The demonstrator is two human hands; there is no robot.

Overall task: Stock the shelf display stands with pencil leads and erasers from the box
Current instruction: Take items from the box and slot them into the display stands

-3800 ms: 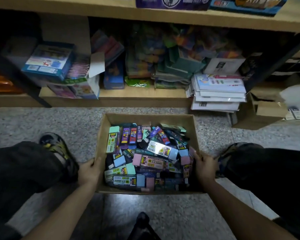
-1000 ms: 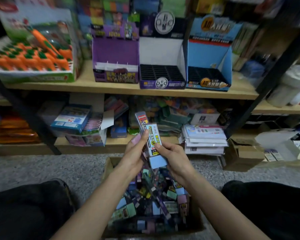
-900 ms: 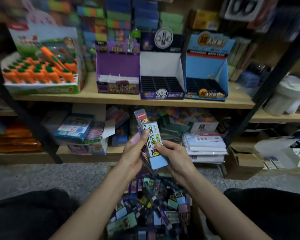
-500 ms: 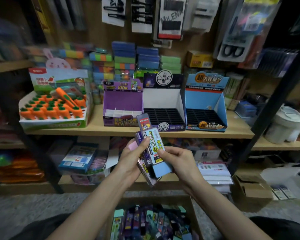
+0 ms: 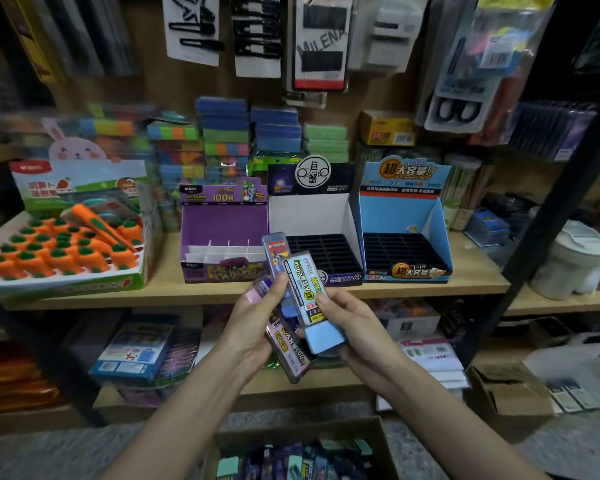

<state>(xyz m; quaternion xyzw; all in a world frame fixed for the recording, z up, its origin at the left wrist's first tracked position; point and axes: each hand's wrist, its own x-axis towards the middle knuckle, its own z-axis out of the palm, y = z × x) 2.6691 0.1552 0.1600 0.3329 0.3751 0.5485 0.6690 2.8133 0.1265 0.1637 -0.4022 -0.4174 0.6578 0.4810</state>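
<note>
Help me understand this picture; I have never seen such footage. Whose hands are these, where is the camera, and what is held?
No machine here: a person wears one camera on the head, looking down at their own arms. The left hand grips a fanned bunch of purple and pink plastic lead cases; the right hand pinches a light blue plastic lead case in front. On the wooden shelf stand three cardboard displays: a purple stand with white dividers, a black-and-white stand and a blue stand, both with black grids. Below, an open cardboard box holds more cases.
</note>
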